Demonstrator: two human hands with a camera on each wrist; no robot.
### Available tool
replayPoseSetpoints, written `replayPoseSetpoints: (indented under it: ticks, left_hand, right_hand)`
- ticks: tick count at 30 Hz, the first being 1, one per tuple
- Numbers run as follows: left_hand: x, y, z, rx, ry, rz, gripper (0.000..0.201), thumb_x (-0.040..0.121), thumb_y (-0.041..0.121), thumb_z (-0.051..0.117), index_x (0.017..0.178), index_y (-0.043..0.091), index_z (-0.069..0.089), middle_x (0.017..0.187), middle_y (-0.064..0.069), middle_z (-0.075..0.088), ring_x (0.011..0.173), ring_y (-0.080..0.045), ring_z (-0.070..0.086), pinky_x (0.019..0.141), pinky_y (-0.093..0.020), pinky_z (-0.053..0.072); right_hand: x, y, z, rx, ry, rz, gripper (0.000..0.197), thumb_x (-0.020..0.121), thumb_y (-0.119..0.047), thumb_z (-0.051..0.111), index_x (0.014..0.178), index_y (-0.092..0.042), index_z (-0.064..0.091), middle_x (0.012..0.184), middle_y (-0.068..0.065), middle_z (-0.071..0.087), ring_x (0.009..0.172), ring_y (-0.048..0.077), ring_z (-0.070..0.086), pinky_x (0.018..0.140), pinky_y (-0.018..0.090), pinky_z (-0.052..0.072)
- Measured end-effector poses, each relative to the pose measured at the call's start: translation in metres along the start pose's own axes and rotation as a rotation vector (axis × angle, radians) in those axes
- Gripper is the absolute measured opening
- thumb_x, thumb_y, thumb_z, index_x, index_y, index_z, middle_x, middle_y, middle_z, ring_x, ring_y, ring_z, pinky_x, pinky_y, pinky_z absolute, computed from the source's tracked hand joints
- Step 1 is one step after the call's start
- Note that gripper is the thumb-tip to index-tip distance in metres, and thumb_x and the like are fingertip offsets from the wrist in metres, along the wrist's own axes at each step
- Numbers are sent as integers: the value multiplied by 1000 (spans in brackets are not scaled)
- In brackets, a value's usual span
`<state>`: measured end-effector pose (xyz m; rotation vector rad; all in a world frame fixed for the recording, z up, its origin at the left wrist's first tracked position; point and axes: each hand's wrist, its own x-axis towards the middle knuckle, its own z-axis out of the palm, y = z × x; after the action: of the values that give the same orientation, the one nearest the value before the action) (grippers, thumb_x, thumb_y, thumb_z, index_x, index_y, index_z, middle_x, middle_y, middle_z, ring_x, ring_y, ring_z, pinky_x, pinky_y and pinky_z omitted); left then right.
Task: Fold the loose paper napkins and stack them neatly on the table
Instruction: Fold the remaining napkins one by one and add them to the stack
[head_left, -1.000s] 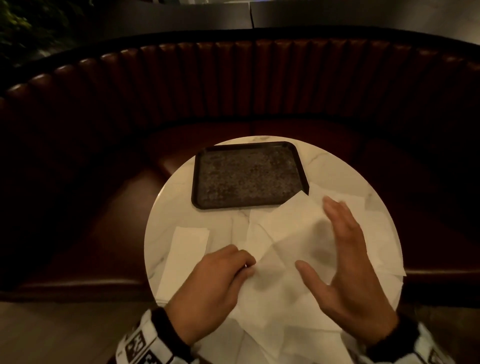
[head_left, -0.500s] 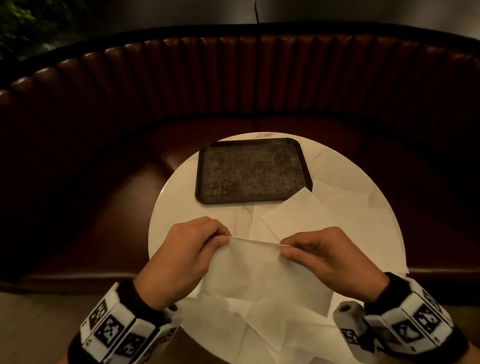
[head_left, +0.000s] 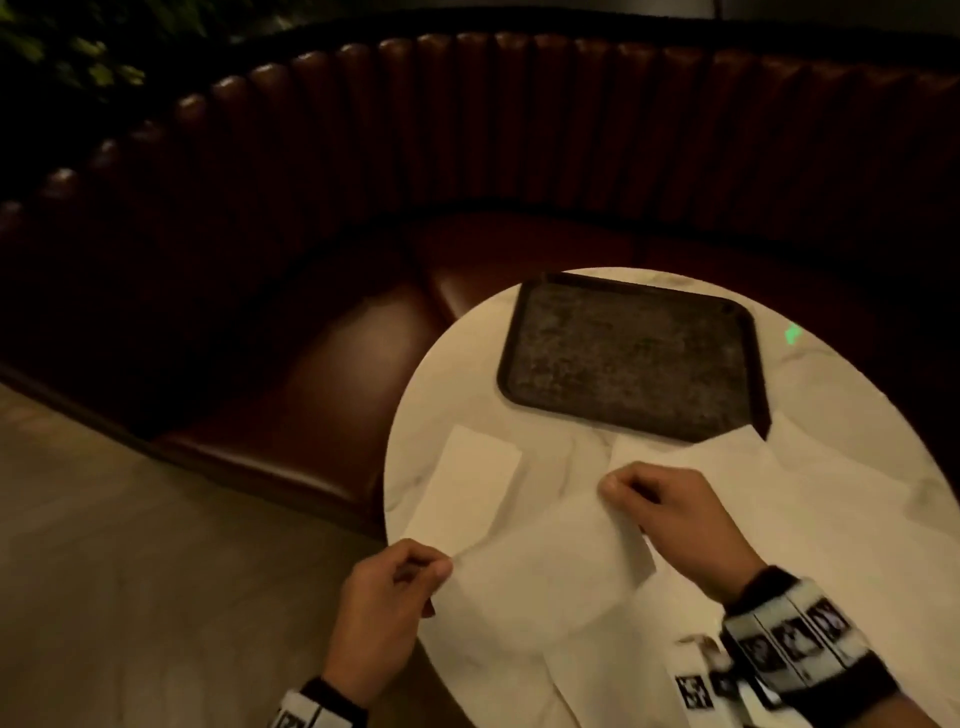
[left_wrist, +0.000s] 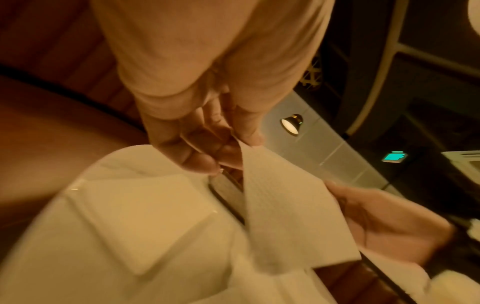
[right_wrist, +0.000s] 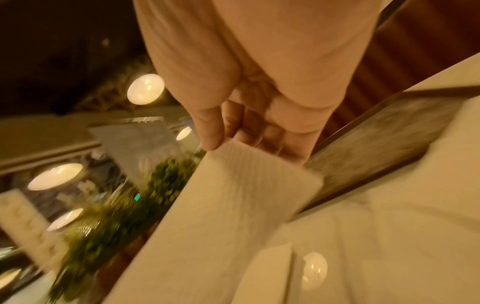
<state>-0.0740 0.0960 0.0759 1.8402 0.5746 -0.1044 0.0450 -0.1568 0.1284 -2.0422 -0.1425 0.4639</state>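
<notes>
A white paper napkin (head_left: 540, 566) is held up over the near part of the round marble table (head_left: 447, 384). My left hand (head_left: 436, 566) pinches its left corner, and my right hand (head_left: 610, 486) pinches its far right corner. The left wrist view shows the napkin (left_wrist: 285, 216) stretched between the left hand (left_wrist: 233, 142) and the right hand (left_wrist: 335, 191). In the right wrist view the right hand (right_wrist: 221, 144) pinches the napkin (right_wrist: 233, 195) between thumb and fingers. A folded napkin (head_left: 467, 488) lies flat on the table's left side. Several loose napkins (head_left: 779, 499) lie spread on the right.
A dark rectangular tray (head_left: 634, 358) with nothing on it sits at the far side of the table. A curved brown leather booth seat (head_left: 322, 364) wraps around the table. The floor (head_left: 130, 571) lies at the left.
Both hands have lifted one napkin off the loose pile and carried it left, toward the folded napkin. The head view has swung left, so the table now sits at the right.
</notes>
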Motion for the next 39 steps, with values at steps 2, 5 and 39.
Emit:
replayPoseSetpoints:
  ticks: [2,5,39]
  left_hand:
    - [9,-18,-4,-39,87,-53,16,87,10,67,74,18,69,73,-3,71,65,-17,65,55,-27,54]
    - [30,-46,-5,-27,160,-144,14,93,15,60,79,15,65,72,-4,69,63,-19,64,60,-36,57]
    - [110,42,207,591,-270,198,29,91,40,56,102,16,66,108,-10,59,104,-33,57,95,-41,45]
  right_hand:
    - [51,-9,23,-104,-80,-61,18,89,-21,63,74,-14,69,71,-7,66,66,0,55,67,23,44]
    - [126,-16,68,-270,-245,-141,19,90,-24,61,73,-16,63,72,-2,62,72,11,56,75,34,47]
    - [-123,129,-8,-23,498,273,34,77,-11,71,86,-44,67,72,-13,69,62,1,63,53,10,45]
